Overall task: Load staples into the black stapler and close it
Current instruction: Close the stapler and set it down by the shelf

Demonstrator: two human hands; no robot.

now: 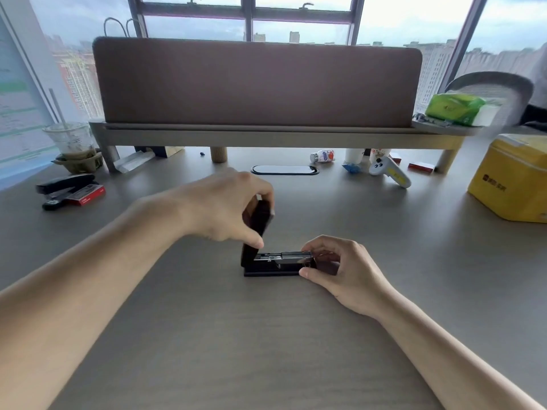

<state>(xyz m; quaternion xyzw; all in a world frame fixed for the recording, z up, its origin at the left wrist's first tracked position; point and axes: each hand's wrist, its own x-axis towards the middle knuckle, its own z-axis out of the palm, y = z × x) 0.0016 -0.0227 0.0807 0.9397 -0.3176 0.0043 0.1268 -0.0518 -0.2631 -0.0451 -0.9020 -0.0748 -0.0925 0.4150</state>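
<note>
The black stapler (273, 266) lies on the grey desk at the centre, its lid (257, 226) swung up almost upright at the left end. My left hand (225, 207) pinches the top of that raised lid. The metal staple channel (284, 255) lies exposed and horizontal. My right hand (340, 269) grips the stapler's right front end, fingers over the channel tip and thumb against the base. Whether staples sit in the channel is too small to tell.
A second black stapler (63, 187) and a red staple box (87, 194) lie far left, near a plastic cup (71, 140). A brown divider on a shelf (257, 84) spans the back. A yellow box (515, 179) stands right, a white handheld device (389, 171) behind centre-right.
</note>
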